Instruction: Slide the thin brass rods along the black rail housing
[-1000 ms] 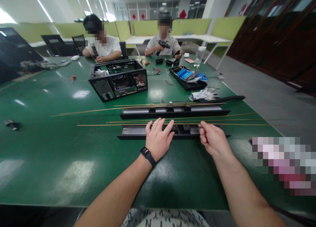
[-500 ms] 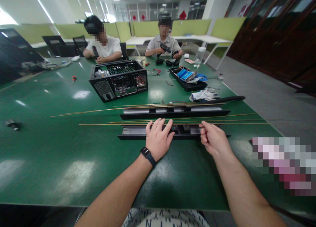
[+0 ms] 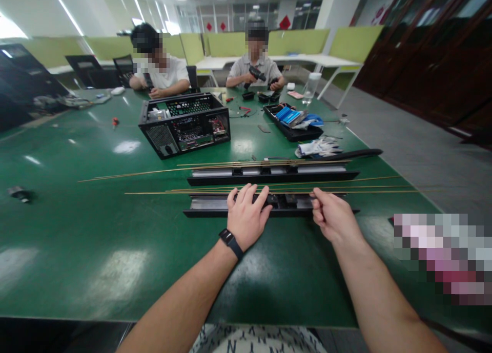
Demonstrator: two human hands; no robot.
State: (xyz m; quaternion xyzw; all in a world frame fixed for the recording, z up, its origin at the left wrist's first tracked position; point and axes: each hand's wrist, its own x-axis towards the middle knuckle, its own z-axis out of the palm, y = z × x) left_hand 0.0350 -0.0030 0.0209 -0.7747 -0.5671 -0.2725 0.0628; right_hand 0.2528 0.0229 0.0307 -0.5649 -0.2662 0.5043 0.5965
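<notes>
My left hand (image 3: 246, 214) lies over the middle of the near black-edged metal rail (image 3: 209, 203), fingers spread, hiding part of it. To its right, black blocks (image 3: 289, 201) sit in the rail's channel. My right hand (image 3: 332, 212) is closed in a pinch at the rail's right part, on a thin brass rod (image 3: 388, 192). More thin brass rods run lengthwise along the rail's far side, past both its ends. Behind it lies a second, similar rail (image 3: 215, 180), with brass rods (image 3: 126, 174) along its back edge.
An open computer case (image 3: 184, 122) stands beyond the rails. Farther right are a black tray (image 3: 294, 132) of blue items, white gloves (image 3: 318, 148) and a clear bottle (image 3: 310, 89). Two people sit across the green table (image 3: 96, 225). A small dark part (image 3: 20, 193) lies far left.
The brass rod in my right hand has shifted very slightly to the right. Both hands have stayed in nearly the same place.
</notes>
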